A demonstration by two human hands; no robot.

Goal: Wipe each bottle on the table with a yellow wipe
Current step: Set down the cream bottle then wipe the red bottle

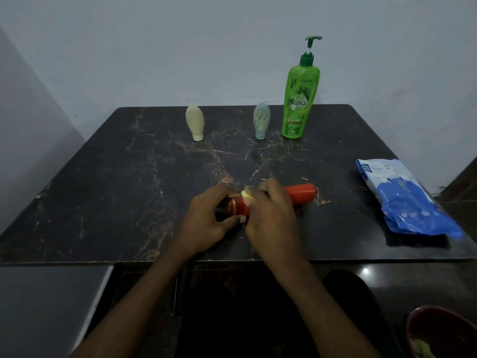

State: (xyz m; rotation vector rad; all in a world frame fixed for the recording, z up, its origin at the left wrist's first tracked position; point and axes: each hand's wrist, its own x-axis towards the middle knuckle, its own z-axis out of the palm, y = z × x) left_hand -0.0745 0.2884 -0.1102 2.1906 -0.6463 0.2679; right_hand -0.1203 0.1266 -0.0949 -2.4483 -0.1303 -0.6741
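A red bottle (300, 194) lies on its side near the front of the dark marble table (129, 177). My left hand (206, 218) grips its capped left end. My right hand (271, 215) is curled over the bottle's middle and holds a yellow wipe (244, 194), of which only a small bright bit shows between the fingers. A cream bottle (195, 122), a pale blue-green bottle (261, 120) and a tall green pump bottle (300, 99) stand at the back of the table.
A blue and white wipes pack (405, 200) lies at the table's right edge. A dark red bowl (438, 332) with something pale inside sits low at the right, off the table. Walls close the back and left.
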